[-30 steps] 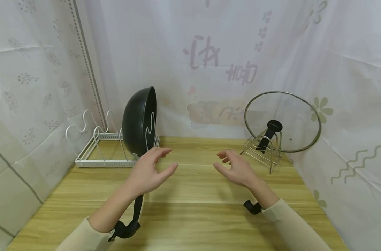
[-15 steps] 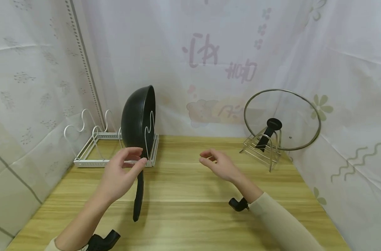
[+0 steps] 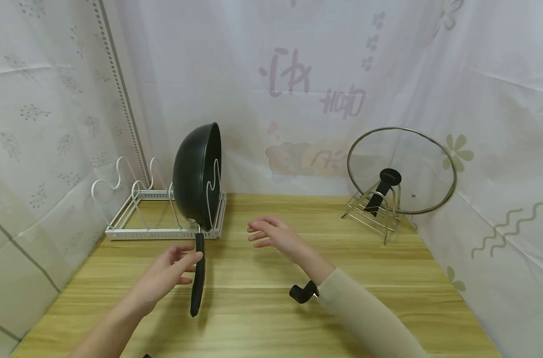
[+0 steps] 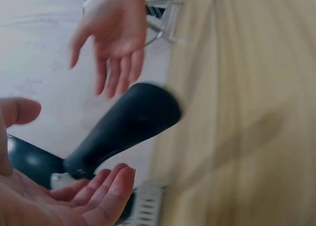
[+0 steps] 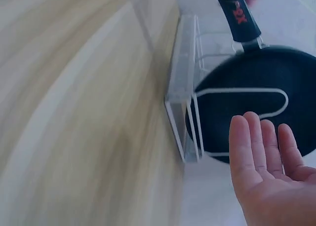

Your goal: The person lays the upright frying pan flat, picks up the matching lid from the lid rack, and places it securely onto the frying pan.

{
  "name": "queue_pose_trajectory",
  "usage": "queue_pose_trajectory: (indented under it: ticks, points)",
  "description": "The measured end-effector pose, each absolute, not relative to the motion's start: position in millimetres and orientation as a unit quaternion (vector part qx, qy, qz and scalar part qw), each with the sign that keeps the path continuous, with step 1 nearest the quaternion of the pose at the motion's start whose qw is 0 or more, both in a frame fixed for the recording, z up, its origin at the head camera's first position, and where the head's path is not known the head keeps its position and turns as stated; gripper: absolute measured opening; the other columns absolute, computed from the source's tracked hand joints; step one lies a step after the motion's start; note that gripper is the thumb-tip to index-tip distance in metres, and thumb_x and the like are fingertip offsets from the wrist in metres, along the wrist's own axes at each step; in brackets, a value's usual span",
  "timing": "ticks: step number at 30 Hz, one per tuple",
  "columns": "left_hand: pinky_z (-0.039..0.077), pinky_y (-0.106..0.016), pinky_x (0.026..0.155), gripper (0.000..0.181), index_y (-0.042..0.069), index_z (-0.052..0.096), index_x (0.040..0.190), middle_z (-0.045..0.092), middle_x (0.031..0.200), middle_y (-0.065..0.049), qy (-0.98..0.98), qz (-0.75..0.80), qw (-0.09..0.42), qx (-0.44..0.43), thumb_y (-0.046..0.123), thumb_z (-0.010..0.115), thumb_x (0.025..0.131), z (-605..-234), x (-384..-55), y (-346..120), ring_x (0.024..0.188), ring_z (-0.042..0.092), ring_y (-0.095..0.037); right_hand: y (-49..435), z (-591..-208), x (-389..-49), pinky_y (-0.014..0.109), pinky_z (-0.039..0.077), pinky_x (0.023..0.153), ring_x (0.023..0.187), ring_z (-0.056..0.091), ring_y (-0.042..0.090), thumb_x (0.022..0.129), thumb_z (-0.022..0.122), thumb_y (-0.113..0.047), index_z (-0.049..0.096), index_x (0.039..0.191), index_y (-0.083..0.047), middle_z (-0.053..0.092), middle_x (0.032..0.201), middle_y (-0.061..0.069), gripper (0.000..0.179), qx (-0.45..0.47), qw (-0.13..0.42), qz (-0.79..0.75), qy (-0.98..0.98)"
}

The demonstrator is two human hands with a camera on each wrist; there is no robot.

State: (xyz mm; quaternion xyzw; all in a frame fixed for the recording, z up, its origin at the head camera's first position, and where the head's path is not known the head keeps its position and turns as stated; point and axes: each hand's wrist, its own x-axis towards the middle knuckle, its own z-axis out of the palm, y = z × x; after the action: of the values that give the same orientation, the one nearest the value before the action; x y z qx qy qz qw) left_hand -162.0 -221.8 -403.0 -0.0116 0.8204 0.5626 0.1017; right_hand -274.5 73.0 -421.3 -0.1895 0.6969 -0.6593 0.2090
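The black pan (image 3: 197,171) stands on its edge in the white wire rack (image 3: 132,219) at the back left of the wooden worktop (image 3: 271,308), and its long handle (image 3: 197,278) points toward the person. The left hand (image 3: 166,273) is just beside this handle, with a wide grip and relaxed fingers; it holds nothing. The right hand (image 3: 273,233) hovers near the pan, also wide and holding nothing. A glass lid (image 3: 425,169) rests on a metal stand (image 3: 374,214) at the back right.
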Motion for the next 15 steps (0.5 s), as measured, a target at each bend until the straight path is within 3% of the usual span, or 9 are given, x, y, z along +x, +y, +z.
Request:
queue_pose_trajectory:
  ticks: [3,8,15]
  points:
    - [0.062,-0.038,0.092,0.066,-0.008,0.042,0.156,0.058,0.148,-0.024,0.794,0.592,0.137,-0.038,0.038,0.060,0.113,-414,-161,-221,0.125,0.064,-0.034,56,-425,-275,0.043,0.062,0.106,0.140,0.060,0.051,0.114,0.056,-0.034,0.057,0.147,0.005,0.065,0.145,0.021,0.052,-0.175,0.235,-0.682,0.670]
    - [0.062,-0.037,0.090,0.056,-0.006,0.050,0.143,0.070,0.123,-0.010,0.725,0.656,0.205,-0.043,0.040,0.058,0.113,-431,-160,-221,0.112,0.073,-0.025,25,-436,-278,0.050,0.059,0.111,0.142,0.060,0.052,0.114,0.055,-0.033,0.061,0.145,0.008,0.068,0.140,0.019,0.051,-0.148,0.264,-0.716,0.629]
    - [0.063,-0.037,0.090,0.026,0.016,0.066,0.120,0.075,0.108,0.002,0.621,0.724,0.299,0.008,0.037,0.052,0.115,-447,-161,-225,0.100,0.075,-0.016,-13,-450,-278,0.053,0.054,0.117,0.137,0.064,0.046,0.114,0.056,-0.032,0.053,0.151,0.012,0.060,0.153,0.029,0.058,-0.125,0.315,-0.739,0.583]
